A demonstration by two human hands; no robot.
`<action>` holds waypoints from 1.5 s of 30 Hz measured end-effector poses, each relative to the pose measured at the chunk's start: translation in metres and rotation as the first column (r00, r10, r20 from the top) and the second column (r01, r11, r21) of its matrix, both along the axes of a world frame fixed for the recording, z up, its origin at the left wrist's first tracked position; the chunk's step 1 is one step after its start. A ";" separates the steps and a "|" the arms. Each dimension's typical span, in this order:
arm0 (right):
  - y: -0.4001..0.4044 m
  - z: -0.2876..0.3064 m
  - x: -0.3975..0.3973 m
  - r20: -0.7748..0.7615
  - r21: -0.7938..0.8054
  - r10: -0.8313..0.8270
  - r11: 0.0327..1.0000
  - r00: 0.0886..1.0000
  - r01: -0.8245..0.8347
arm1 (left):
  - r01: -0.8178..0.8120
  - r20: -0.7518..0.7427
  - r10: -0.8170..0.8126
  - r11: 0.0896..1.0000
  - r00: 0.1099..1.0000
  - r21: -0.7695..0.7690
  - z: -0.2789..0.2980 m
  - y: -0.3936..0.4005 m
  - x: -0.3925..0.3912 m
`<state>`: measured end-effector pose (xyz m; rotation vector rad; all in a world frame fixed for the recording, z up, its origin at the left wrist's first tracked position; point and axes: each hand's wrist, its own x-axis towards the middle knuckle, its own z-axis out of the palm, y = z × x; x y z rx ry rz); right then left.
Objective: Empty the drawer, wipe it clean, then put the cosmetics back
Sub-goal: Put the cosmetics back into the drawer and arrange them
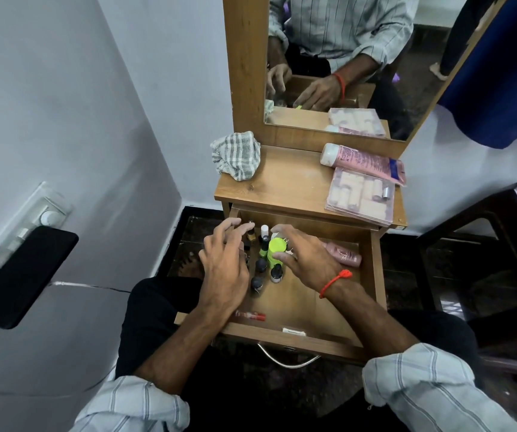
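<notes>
Both hands down inside the open drawer (372,275), either side of a cluster of small bottles standing upright at its back-left part. Green bottle (276,249) at the cluster's right edge, long axis vertical, cap up, touching or just short of the right hand (307,258): thumb near its front, fingers reaching past its far side, spread fairly wide, not yet closed round anything visible. Left hand (226,260) over the cluster's left edge, fingers loosely splayed and pointing to the drawer's back, holding nothing visible. Pink bottle (346,254) lying on its side right of the green bottle, partly under the right hand. Red tube (251,315) flat near the drawer's front. Cloth (235,159) on the bench (291,185) behind the drawer, with more cosmetics. Judging by that, restocking probably under way; right hand nearer.
</notes>
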<state>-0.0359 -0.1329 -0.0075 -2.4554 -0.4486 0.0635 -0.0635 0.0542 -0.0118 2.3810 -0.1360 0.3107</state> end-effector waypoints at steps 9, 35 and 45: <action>-0.079 -0.009 -0.004 -0.053 -0.484 -0.297 0.843 0.953 0.236 | -0.006 -0.013 0.006 0.999 1.000 -0.032 -0.005 -0.001 0.004; -0.093 0.095 0.121 0.292 -0.524 -0.196 0.785 0.936 0.328 | 0.044 -0.010 -0.044 0.999 0.999 0.018 -0.005 0.001 0.001; -0.093 0.090 0.150 0.296 -0.623 -0.130 0.725 0.946 0.294 | 0.052 -0.011 -0.052 0.998 0.999 0.019 -0.011 0.001 0.003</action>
